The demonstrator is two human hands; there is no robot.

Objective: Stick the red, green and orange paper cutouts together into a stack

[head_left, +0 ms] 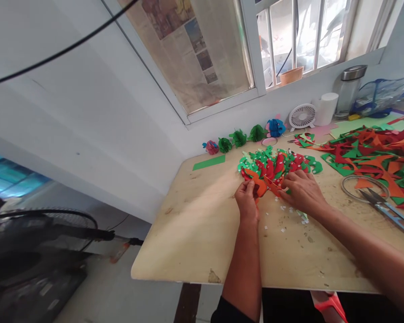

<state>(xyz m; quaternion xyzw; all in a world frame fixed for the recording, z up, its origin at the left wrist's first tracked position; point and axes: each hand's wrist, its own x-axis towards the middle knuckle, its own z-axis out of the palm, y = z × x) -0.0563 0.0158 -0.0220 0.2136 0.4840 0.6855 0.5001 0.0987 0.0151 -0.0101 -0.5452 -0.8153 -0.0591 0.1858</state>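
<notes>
My left hand (247, 199) pinches an orange paper cutout (261, 187) between thumb and fingers, just above the table. Close to its right, my right hand (301, 190) has its fingers bent together at the end of an orange paper strip (272, 186); what lies between the fingertips is hidden. Behind both hands spreads a pile of green and red paper cutouts (271, 163), many with small white squares on them. Tiny white paper bits (283, 207) are scattered on the tabletop by my right hand.
Scissors (390, 211) and a tape roll (365, 188) lie at the right, before a heap of paper scraps (380, 157). Along the wall stand folded paper figures (239, 138), a small fan (302, 116) and a glass bottle (350, 92). A green strip (208, 162) lies at the back left.
</notes>
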